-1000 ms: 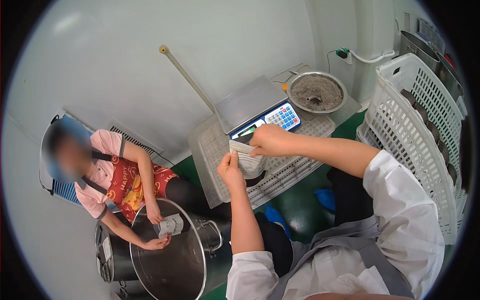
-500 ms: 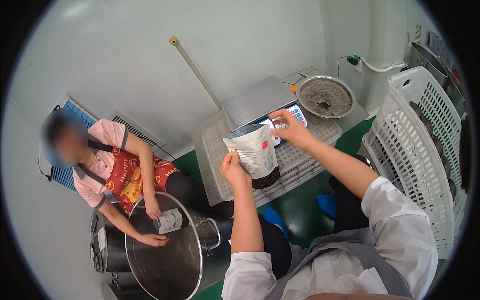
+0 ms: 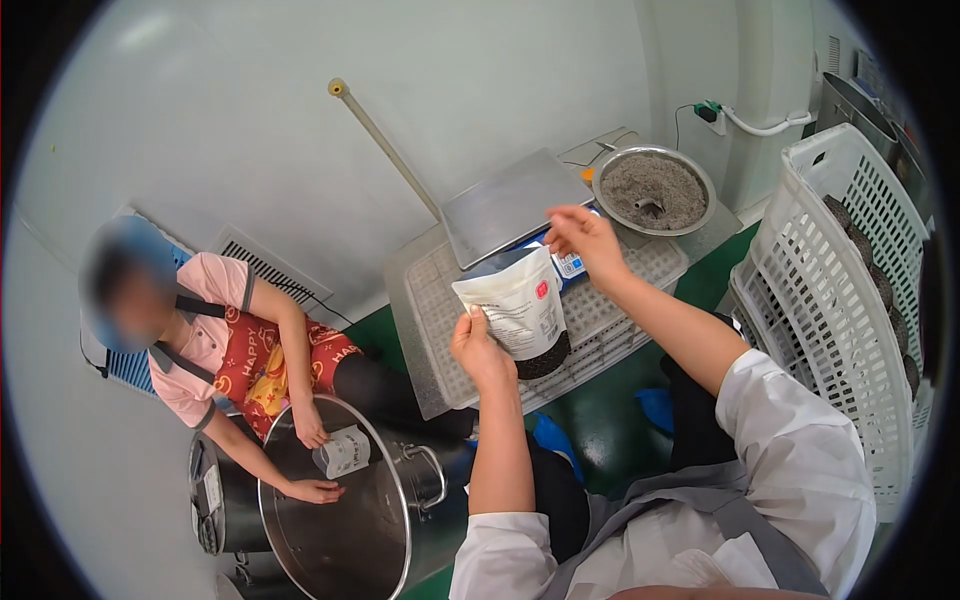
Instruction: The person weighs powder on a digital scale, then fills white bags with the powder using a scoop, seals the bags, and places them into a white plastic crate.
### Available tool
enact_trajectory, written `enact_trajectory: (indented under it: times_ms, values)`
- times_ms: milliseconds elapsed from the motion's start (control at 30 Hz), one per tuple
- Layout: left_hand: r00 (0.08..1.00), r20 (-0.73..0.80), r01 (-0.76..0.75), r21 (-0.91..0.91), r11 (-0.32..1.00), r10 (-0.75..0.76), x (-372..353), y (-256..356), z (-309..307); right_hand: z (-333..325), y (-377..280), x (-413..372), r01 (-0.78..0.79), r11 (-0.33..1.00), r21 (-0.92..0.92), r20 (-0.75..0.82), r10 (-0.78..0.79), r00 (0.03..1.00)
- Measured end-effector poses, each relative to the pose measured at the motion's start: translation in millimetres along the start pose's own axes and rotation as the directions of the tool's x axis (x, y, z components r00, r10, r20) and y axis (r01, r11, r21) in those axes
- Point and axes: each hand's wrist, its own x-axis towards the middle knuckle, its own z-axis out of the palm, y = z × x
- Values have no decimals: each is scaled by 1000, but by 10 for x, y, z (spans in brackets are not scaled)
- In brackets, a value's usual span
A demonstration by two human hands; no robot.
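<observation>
My left hand (image 3: 484, 352) is closed on the left side of a white stand-up pouch (image 3: 520, 308). Printed text and a pink-red mark show on the pouch, and dark grains are visible in its lower part. The top of the pouch gapes open. Just above its right corner, my right hand (image 3: 588, 247) is off the pouch, fingers slightly bent and apart with nothing seen in them. Behind that hand is a scale with a flat metal platform (image 3: 515, 205) and a blue keypad panel (image 3: 570, 265), partly covered by the hand.
A steel bowl (image 3: 708, 215) of greyish powder with a scoop in it stands right of the scale. White perforated crates (image 3: 835, 290) rise at the right. At left, a co-worker in a red apron (image 3: 255, 355) holds another pouch (image 3: 347, 452) over a large steel pot (image 3: 408, 520).
My right hand has let go of the pouch's top right edge and moved up and slightly right. The pouch in my left hand has shifted a little to the right.
</observation>
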Motion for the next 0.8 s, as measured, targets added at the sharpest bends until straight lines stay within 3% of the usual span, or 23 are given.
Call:
enact_trajectory:
  times_ms: [33, 100, 133, 233, 267, 300, 367, 400, 467, 600, 667, 800]
  values:
    - [1000, 2, 12, -30, 999, -12, -3, 19, 16, 30, 5, -21, -1, 1000, 3, -1, 1, 1000]
    - [999, 4, 33, -54, 998, -33, -19, 31, 38, 90, 53, -142, -72, 983, -167, 317, 123, 940]
    - [998, -1, 68, -90, 994, -69, -12, 34, 55, 91, 45, -182, -52, 969, -243, 374, 143, 916]
    - [991, 44, 131, -153, 979, -126, -12, -5, 49, 74, 42, -195, -96, 985, -142, 349, 140, 927]
    - [985, 100, 155, -188, 970, -138, -9, -19, 49, 22, 51, -168, -50, 966, -254, 323, 134, 937]
    - [985, 102, 159, -184, 970, -142, -1, -25, 48, 7, 67, -176, -53, 966, -252, 318, 134, 938]
    - [947, 269, 199, -71, 977, -173, 10, -27, 46, -4, 90, -210, -66, 990, -124, 189, 89, 978]
    - [945, 273, 205, -67, 977, -179, 5, -54, 43, -11, 97, -223, -109, 992, -55, 156, 117, 981]
    - [926, 367, 41, 142, 989, -91, -1, -104, 38, -9, 58, -246, -112, 993, -26, 135, 115, 984]
    - [953, 295, 42, 103, 994, -71, 14, -136, 97, -50, 97, -229, -162, 986, 41, 131, 155, 979]
    - [977, 209, 40, -18, 999, -36, 1, -113, 144, -54, 143, -228, -148, 987, 67, 110, 140, 984]
    - [978, 204, 65, -58, 996, -52, -6, -87, 243, -92, 218, -193, -141, 985, 102, 98, 131, 987]
